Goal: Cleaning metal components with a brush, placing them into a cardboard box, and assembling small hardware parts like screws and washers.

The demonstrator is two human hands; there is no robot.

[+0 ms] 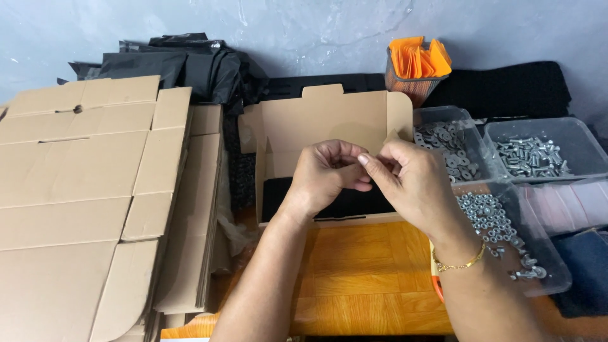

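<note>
Both hands, left hand and right hand, meet fingertip to fingertip above an open cardboard box on the wooden bench, pinching something too small to identify. It is probably light and easily dropped, best held by fingertips. Trays of metal hardware sit beside.

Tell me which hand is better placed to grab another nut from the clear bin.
Probably the right hand: the bin of nuts sits just beside and below its wrist, on that side. The left hand is over the open cardboard box, farther away.
</note>
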